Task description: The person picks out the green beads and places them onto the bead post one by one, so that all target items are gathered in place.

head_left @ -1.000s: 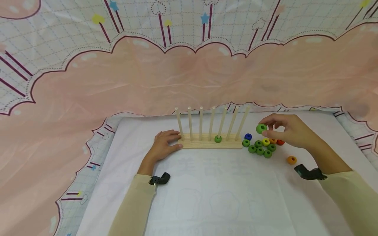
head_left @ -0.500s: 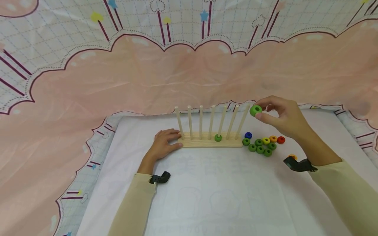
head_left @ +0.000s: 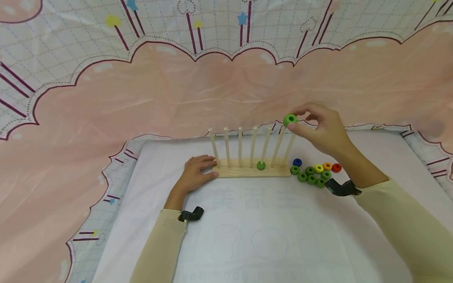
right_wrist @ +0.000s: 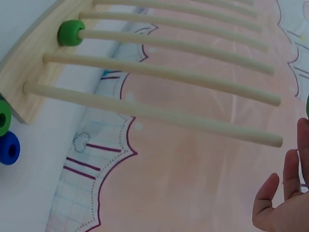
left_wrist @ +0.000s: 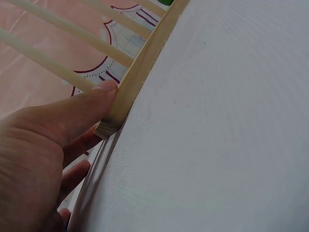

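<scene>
A wooden peg rack (head_left: pixel 233 173) with a row of several upright pegs stands on the white cloth. My left hand (head_left: pixel 199 172) holds the rack's left end; in the left wrist view the thumb (left_wrist: pixel 91 104) lies on the base and a finger sits against its end. One green bead (head_left: pixel 261 166) is at the bottom of the third peg from the right. Between thumb and index finger my right hand (head_left: pixel 323 129) pinches another green bead (head_left: pixel 290 120), hole showing, around the tops of the two rightmost pegs in the head view. Only a sliver of it shows in the right wrist view.
Right of the rack lie several loose green beads (head_left: pixel 311 179), plus a blue bead (head_left: pixel 297 162), a yellow bead (head_left: pixel 319 169), an orange bead (head_left: pixel 327 167) and a red bead (head_left: pixel 336 168). A pink patterned cloth (head_left: pixel 212 86) hangs behind.
My right hand has lifted the green bead and carried it left, from above the loose beads to the rack's right pegs. The left hand and rack have stayed put.
</scene>
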{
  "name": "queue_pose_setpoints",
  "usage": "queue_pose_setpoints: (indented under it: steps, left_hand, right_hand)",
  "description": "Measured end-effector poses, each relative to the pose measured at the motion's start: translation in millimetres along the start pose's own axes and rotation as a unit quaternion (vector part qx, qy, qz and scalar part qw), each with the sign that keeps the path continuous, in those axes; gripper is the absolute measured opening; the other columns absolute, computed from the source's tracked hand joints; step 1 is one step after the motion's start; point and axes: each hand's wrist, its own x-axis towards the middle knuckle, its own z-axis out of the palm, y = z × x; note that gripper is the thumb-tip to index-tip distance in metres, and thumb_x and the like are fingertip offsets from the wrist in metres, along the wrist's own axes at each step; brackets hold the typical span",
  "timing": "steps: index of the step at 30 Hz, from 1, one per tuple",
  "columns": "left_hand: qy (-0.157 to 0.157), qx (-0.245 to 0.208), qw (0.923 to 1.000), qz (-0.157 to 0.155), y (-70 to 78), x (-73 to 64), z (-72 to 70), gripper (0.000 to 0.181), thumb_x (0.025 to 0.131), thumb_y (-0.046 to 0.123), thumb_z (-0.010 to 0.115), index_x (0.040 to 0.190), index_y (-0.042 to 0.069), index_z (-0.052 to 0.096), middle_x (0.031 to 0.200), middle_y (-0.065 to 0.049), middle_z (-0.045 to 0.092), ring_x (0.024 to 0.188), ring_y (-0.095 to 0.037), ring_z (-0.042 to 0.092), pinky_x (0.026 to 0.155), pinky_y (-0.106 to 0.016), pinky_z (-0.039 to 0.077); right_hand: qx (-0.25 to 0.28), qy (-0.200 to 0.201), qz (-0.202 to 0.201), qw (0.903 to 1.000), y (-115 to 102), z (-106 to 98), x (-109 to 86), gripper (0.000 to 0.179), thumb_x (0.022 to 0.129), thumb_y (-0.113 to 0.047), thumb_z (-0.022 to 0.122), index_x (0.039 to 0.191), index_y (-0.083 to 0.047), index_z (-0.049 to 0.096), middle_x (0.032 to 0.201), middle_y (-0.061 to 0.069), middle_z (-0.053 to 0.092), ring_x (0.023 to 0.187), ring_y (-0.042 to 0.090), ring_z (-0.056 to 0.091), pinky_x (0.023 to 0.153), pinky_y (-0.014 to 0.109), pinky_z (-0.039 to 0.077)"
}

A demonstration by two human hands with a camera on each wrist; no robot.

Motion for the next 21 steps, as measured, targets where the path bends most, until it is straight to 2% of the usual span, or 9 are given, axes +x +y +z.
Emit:
queue_pose_setpoints:
  steps: [4, 9, 12, 21]
  left_hand:
    - [-0.001, 0.004, 1.0000, -0.001, -1.5, 0.2, 0.9, 0.052, 0.091, 0.037, 0.077, 0.134, 0.010, 0.068, 0.148, -0.007, 0.058, 0.149, -0.029, 0.039, 0.125, -0.061, 0.009]
    - [0.002, 0.006, 1.0000, 0.002, -1.3, 0.0, 0.9, 0.052, 0.091, 0.037, 0.078, 0.135, 0.011, 0.068, 0.149, -0.008, 0.058, 0.148, -0.029, 0.039, 0.124, -0.062, 0.010]
    - [0.003, 0.006, 1.0000, 0.001, -1.2, 0.0, 0.4, 0.052, 0.091, 0.037, 0.078, 0.134, 0.011, 0.068, 0.148, -0.008, 0.058, 0.148, -0.029, 0.040, 0.124, -0.062, 0.010]
    - [0.007, 0.005, 0.9999, 0.008, -1.4, -0.3, 1.4, 0.051, 0.090, 0.037, 0.078, 0.134, 0.011, 0.069, 0.147, -0.007, 0.059, 0.147, -0.030, 0.041, 0.124, -0.063, 0.010]
  right_hand:
    - [0.004, -0.010, 0.004, 0.9999, -2, 8, 5.5, 0.025, 0.093, -0.026, 0.075, 0.116, -0.015, 0.072, 0.115, 0.002, 0.068, 0.110, 0.009, 0.053, 0.098, 0.037, 0.044]
    - [0.014, -0.022, 0.004, 0.9996, -4, 16, 9.9, 0.028, 0.094, -0.027, 0.075, 0.119, -0.014, 0.071, 0.116, 0.005, 0.070, 0.108, 0.017, 0.055, 0.098, 0.045, 0.043]
    - [0.016, -0.032, 0.005, 0.9993, -5, 19, 11.9, 0.030, 0.094, -0.028, 0.075, 0.121, -0.015, 0.071, 0.117, 0.004, 0.070, 0.109, 0.020, 0.056, 0.098, 0.044, 0.044]
    - [0.016, -0.069, -0.001, 0.9975, 6, 31, 17.2, 0.029, 0.097, -0.030, 0.071, 0.123, -0.018, 0.070, 0.116, -0.001, 0.069, 0.108, 0.014, 0.057, 0.093, 0.040, 0.046]
